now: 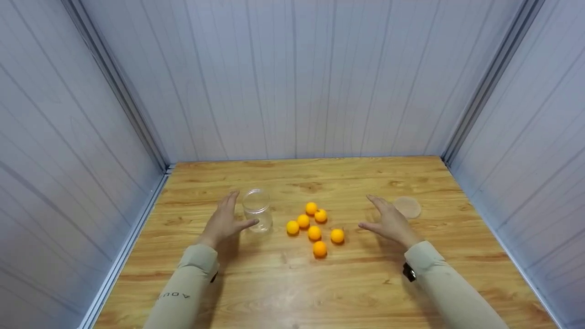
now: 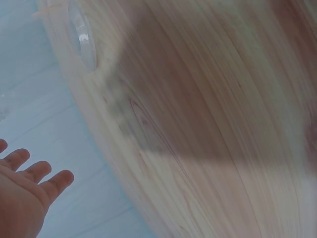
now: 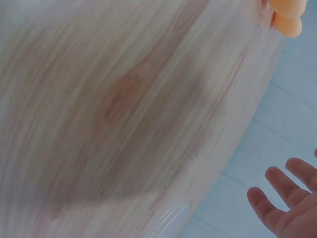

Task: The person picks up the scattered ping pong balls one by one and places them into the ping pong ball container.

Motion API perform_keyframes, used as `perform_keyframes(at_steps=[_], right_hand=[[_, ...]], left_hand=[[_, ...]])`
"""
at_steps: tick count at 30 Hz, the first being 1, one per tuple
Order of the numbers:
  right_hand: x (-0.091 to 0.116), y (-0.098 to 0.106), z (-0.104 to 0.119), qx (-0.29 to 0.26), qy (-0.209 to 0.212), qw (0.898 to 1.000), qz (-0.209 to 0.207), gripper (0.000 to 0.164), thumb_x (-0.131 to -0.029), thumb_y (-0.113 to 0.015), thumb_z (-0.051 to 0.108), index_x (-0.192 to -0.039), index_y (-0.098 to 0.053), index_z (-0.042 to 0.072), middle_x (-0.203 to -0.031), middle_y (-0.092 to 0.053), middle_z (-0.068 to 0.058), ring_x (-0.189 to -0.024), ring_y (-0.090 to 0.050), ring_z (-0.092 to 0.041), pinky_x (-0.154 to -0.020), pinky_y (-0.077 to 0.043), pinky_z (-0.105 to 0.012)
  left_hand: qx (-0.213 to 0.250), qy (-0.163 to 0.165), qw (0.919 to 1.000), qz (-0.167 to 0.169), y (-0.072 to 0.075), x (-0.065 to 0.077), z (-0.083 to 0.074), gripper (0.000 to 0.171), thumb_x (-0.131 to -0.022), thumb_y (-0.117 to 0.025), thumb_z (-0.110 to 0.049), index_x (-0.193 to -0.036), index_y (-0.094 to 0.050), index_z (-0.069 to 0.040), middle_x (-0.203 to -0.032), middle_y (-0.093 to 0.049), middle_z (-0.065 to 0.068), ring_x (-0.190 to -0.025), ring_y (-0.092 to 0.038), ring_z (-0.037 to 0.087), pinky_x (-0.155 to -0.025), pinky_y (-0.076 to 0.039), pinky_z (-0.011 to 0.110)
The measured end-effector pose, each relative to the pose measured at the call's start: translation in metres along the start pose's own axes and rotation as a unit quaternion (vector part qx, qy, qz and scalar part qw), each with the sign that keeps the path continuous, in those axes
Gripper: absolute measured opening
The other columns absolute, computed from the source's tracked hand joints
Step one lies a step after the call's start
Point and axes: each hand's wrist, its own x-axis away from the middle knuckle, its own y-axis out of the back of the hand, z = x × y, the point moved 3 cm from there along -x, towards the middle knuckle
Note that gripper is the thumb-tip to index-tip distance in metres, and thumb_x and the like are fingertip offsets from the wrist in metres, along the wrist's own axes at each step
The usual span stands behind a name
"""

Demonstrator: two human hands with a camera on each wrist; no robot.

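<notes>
On woodgrain table (image 1: 283, 288) — clear cylindrical jar (image 1: 259, 212), orange spheres (image 1: 314, 233).

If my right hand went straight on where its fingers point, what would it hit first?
Probably the back wall: your right hand seems aimed past the orange balls, though depth is hard to judge.

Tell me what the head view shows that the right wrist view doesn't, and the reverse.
Only the head view: the clear jar, the left hand and both sleeves.
Only the right wrist view: the palm side of the right hand, close up.
Both: the right hand, orange balls, wooden tabletop, pale wall, plus the lid, apparently just its edge in the wrist view.
</notes>
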Motion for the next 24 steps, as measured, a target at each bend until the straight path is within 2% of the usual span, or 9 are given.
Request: perform_keyframes(at_steps=[3, 10, 15, 20, 24], right_hand=[[0.001, -0.001, 0.001, -0.018, -0.002, 1.000, -0.004, 0.098, -0.094, -0.084, 0.050, -0.168, -0.038, 0.006, -0.169, -0.041, -0.030, -0.154, -0.040, -0.055, -0.120, -0.039, -0.072], [0.002, -0.005, 0.003, -0.046, 0.003, 0.999, -0.014, 0.091, -0.094, -0.087, 0.037, -0.166, -0.041, 0.004, -0.162, -0.049, -0.030, -0.140, -0.056, -0.053, -0.111, -0.051, -0.067], [0.001, -0.007, 0.004, -0.059, -0.001, 0.998, -0.014, 0.088, -0.094, -0.088, 0.034, -0.163, -0.044, 0.002, -0.155, -0.054, -0.031, -0.135, -0.059, -0.050, -0.106, -0.054, -0.065], [0.001, -0.010, 0.004, -0.075, 0.000, 0.997, -0.012, 0.084, -0.094, -0.088, 0.025, -0.162, -0.046, 0.001, -0.151, -0.056, -0.033, -0.132, -0.060, -0.051, -0.103, -0.056, -0.064], [0.002, -0.013, 0.005, -0.081, 0.004, 0.997, -0.012, 0.082, -0.094, -0.088, 0.028, -0.160, -0.047, 0.000, -0.148, -0.058, -0.033, -0.129, -0.062, -0.051, -0.102, -0.057, -0.064]], left_hand=[[0.022, -0.001, 0.9997, 0.003, -0.002, -0.001, -0.001, 0.122, -0.087, -0.085, -0.062, -0.173, -0.018, -0.007, -0.179, -0.020, 0.024, -0.164, -0.023, 0.049, -0.129, -0.029, 0.069], [0.064, 0.009, 0.9979, -0.005, -0.005, -0.002, -0.004, 0.118, -0.089, -0.088, -0.051, -0.173, -0.018, -0.007, -0.179, -0.020, 0.023, -0.165, -0.023, 0.048, -0.130, -0.027, 0.068], [0.086, 0.012, 0.9961, -0.012, -0.007, -0.004, -0.006, 0.117, -0.090, -0.089, -0.045, -0.172, -0.017, -0.004, -0.178, -0.021, 0.026, -0.164, -0.024, 0.048, -0.130, -0.027, 0.067], [0.117, 0.012, 0.9930, -0.012, -0.009, -0.003, -0.006, 0.122, -0.087, -0.091, -0.049, -0.173, -0.016, -0.004, -0.178, -0.022, 0.025, -0.164, -0.023, 0.047, -0.131, -0.027, 0.067], [0.141, 0.010, 0.9898, -0.014, -0.011, -0.005, -0.006, 0.122, -0.086, -0.092, -0.048, -0.172, -0.017, -0.004, -0.177, -0.024, 0.023, -0.163, -0.026, 0.047, -0.130, -0.028, 0.066]])
